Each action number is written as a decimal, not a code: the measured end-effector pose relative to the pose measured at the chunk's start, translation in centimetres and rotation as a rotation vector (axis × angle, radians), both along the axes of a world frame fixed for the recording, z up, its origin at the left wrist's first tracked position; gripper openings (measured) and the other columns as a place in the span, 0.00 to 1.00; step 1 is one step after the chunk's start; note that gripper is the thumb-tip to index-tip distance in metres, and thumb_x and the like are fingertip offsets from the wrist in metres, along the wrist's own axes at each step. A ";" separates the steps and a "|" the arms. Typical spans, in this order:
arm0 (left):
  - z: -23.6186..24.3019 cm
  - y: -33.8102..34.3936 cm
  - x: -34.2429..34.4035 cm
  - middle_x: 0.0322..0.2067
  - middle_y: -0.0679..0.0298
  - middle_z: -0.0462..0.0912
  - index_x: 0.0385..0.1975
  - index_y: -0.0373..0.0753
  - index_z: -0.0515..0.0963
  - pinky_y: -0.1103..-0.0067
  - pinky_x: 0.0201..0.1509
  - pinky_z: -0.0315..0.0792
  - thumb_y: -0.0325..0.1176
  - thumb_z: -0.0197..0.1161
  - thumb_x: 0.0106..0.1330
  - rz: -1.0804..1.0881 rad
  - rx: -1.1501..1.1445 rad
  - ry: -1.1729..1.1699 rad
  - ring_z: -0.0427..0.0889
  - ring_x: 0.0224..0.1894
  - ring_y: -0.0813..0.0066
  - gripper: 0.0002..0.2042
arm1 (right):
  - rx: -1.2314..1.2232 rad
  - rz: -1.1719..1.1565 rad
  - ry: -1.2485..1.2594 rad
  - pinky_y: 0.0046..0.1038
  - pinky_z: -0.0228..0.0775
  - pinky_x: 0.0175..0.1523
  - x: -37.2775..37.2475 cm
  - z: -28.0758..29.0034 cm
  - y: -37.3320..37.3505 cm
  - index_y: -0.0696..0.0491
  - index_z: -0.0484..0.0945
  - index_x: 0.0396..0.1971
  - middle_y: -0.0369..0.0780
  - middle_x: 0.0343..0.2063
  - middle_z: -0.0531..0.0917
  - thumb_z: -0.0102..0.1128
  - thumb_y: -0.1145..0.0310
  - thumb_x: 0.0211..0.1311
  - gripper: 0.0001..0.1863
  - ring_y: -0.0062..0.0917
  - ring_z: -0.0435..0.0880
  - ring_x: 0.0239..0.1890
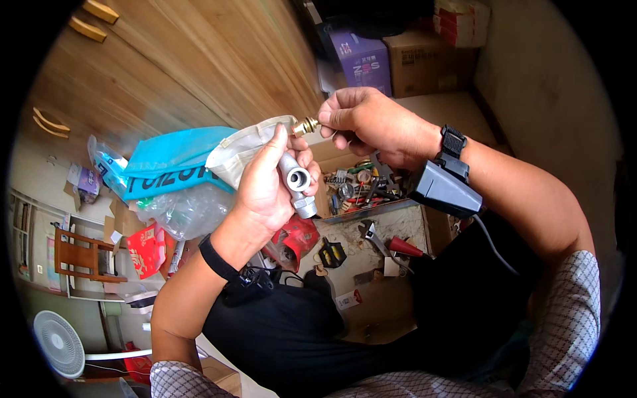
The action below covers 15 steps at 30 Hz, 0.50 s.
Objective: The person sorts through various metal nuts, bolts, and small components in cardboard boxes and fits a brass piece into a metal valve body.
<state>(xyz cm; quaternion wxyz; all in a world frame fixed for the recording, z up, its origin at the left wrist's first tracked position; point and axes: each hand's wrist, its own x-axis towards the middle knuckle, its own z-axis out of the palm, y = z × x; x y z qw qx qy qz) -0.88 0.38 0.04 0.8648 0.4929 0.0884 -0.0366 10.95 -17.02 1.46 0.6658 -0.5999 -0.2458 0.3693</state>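
Observation:
My left hand is closed around a grey metal valve body, whose round opening and hexagonal lower end point outward. A brass valve cartridge with dark rings sticks out at the upper end, beside my left thumb. My right hand pinches the cartridge's outer tip between thumb and fingers. Whether the cartridge sits inside the body is hidden by my left hand. Behind the left hand is a pale cloth-like bag.
An open box of tools stands below my hands. An adjustable wrench, a red-handled tool and a black-and-yellow part lie nearer. Blue plastic packaging is at left; cartons stand at the back.

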 end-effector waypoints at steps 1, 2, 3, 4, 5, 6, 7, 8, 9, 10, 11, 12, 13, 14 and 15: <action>0.1 0.2 -0.1 0.24 0.67 0.72 0.35 0.40 0.73 0.78 0.25 0.67 0.53 0.50 0.74 0.004 0.012 -0.003 0.75 0.26 0.72 0.20 | -0.004 -0.001 -0.012 0.14 0.58 0.23 0.1 0.0 0.0 0.55 0.75 0.38 0.32 0.30 0.79 0.54 0.68 0.71 0.06 0.11 0.73 0.25; 0.0 0.4 -0.1 0.24 0.67 0.72 0.35 0.40 0.74 0.78 0.25 0.66 0.53 0.51 0.74 0.009 0.026 -0.013 0.75 0.27 0.72 0.20 | 0.001 -0.014 -0.031 0.14 0.58 0.24 0.1 -0.1 -0.1 0.55 0.76 0.38 0.32 0.30 0.79 0.55 0.69 0.70 0.05 0.11 0.73 0.25; 0.1 0.5 -0.1 0.24 0.67 0.72 0.34 0.40 0.74 0.78 0.25 0.67 0.53 0.51 0.74 0.024 0.043 -0.017 0.75 0.27 0.72 0.20 | -0.013 -0.012 -0.039 0.14 0.58 0.24 0.1 0.0 -0.1 0.55 0.76 0.38 0.32 0.30 0.79 0.55 0.70 0.70 0.05 0.11 0.73 0.25; 0.1 0.6 -0.2 0.24 0.67 0.72 0.34 0.40 0.74 0.78 0.25 0.67 0.54 0.51 0.74 0.039 0.061 -0.020 0.75 0.26 0.72 0.20 | -0.028 -0.010 -0.047 0.14 0.58 0.24 0.2 0.1 -0.2 0.55 0.76 0.38 0.32 0.29 0.79 0.55 0.70 0.70 0.05 0.11 0.73 0.25; 0.2 0.7 -0.3 0.24 0.67 0.72 0.34 0.40 0.74 0.78 0.25 0.68 0.54 0.51 0.74 0.055 0.077 -0.024 0.75 0.26 0.72 0.21 | -0.043 -0.007 -0.055 0.14 0.58 0.24 0.2 0.1 -0.3 0.55 0.76 0.38 0.32 0.29 0.79 0.55 0.71 0.70 0.04 0.11 0.74 0.25; 0.3 0.8 -0.2 0.24 0.66 0.72 0.33 0.39 0.74 0.79 0.25 0.69 0.54 0.50 0.74 0.070 0.090 -0.029 0.75 0.26 0.72 0.21 | -0.037 0.002 -0.073 0.14 0.58 0.24 0.1 0.4 -0.3 0.55 0.76 0.38 0.32 0.29 0.79 0.55 0.71 0.69 0.04 0.11 0.74 0.25; 0.4 0.9 -0.3 0.24 0.66 0.72 0.33 0.39 0.74 0.79 0.25 0.69 0.55 0.50 0.74 0.071 0.096 -0.040 0.75 0.26 0.72 0.22 | -0.031 0.011 -0.091 0.14 0.59 0.24 -0.1 0.6 -0.4 0.55 0.76 0.38 0.32 0.29 0.79 0.56 0.72 0.69 0.04 0.10 0.74 0.25; 0.4 1.0 -0.3 0.24 0.66 0.72 0.33 0.39 0.74 0.79 0.25 0.69 0.55 0.50 0.73 0.072 0.102 -0.051 0.75 0.26 0.72 0.22 | -0.025 0.020 -0.108 0.14 0.59 0.24 -0.2 0.8 -0.5 0.55 0.76 0.37 0.32 0.28 0.79 0.56 0.72 0.69 0.03 0.10 0.74 0.25; 0.3 1.1 -0.3 0.24 0.66 0.72 0.33 0.39 0.74 0.79 0.25 0.70 0.55 0.50 0.73 0.071 0.106 -0.063 0.76 0.26 0.72 0.22 | -0.027 0.024 -0.118 0.13 0.59 0.23 -0.3 0.9 -0.6 0.55 0.76 0.37 0.32 0.28 0.78 0.56 0.72 0.68 0.03 0.10 0.75 0.25; 0.3 1.2 -0.3 0.24 0.66 0.72 0.33 0.39 0.74 0.79 0.25 0.70 0.56 0.50 0.73 0.075 0.111 -0.070 0.76 0.26 0.72 0.23 | -0.030 0.029 -0.127 0.13 0.60 0.23 -0.5 1.1 -0.6 0.56 0.76 0.37 0.32 0.28 0.78 0.57 0.72 0.68 0.03 0.10 0.75 0.25; 0.2 1.3 -0.3 0.24 0.66 0.72 0.34 0.39 0.74 0.79 0.25 0.70 0.57 0.49 0.73 0.079 0.116 -0.077 0.76 0.26 0.72 0.23 | -0.032 0.033 -0.137 0.12 0.60 0.22 -0.6 1.2 -0.6 0.56 0.76 0.37 0.32 0.28 0.78 0.57 0.73 0.68 0.03 0.10 0.75 0.25; 0.2 1.3 -0.2 0.24 0.66 0.72 0.34 0.39 0.74 0.78 0.24 0.70 0.57 0.49 0.73 0.083 0.120 -0.083 0.76 0.26 0.72 0.24 | -0.021 0.036 -0.149 0.12 0.60 0.21 -0.8 1.4 -0.7 0.56 0.76 0.37 0.32 0.28 0.78 0.57 0.72 0.67 0.03 0.09 0.76 0.25; 0.2 1.3 -0.2 0.24 0.65 0.72 0.34 0.39 0.74 0.78 0.24 0.70 0.58 0.48 0.73 0.083 0.122 -0.086 0.76 0.26 0.72 0.24 | -0.011 0.040 -0.161 0.11 0.60 0.20 -0.9 1.6 -0.8 0.56 0.76 0.37 0.32 0.28 0.78 0.58 0.72 0.67 0.03 0.09 0.76 0.25; 0.3 1.3 -0.2 0.24 0.65 0.72 0.34 0.39 0.74 0.78 0.24 0.70 0.58 0.48 0.73 0.083 0.125 -0.088 0.76 0.26 0.72 0.25 | 0.000 0.043 -0.173 0.11 0.59 0.19 -1.0 1.7 -0.9 0.56 0.76 0.37 0.32 0.28 0.78 0.58 0.72 0.67 0.04 0.09 0.76 0.25; 0.4 1.2 -0.2 0.24 0.64 0.72 0.35 0.39 0.73 0.78 0.24 0.70 0.59 0.47 0.73 0.083 0.128 -0.090 0.76 0.26 0.72 0.25 | 0.004 0.047 -0.189 0.11 0.59 0.19 -1.1 1.9 -1.0 0.56 0.76 0.37 0.32 0.27 0.78 0.58 0.72 0.67 0.04 0.08 0.76 0.25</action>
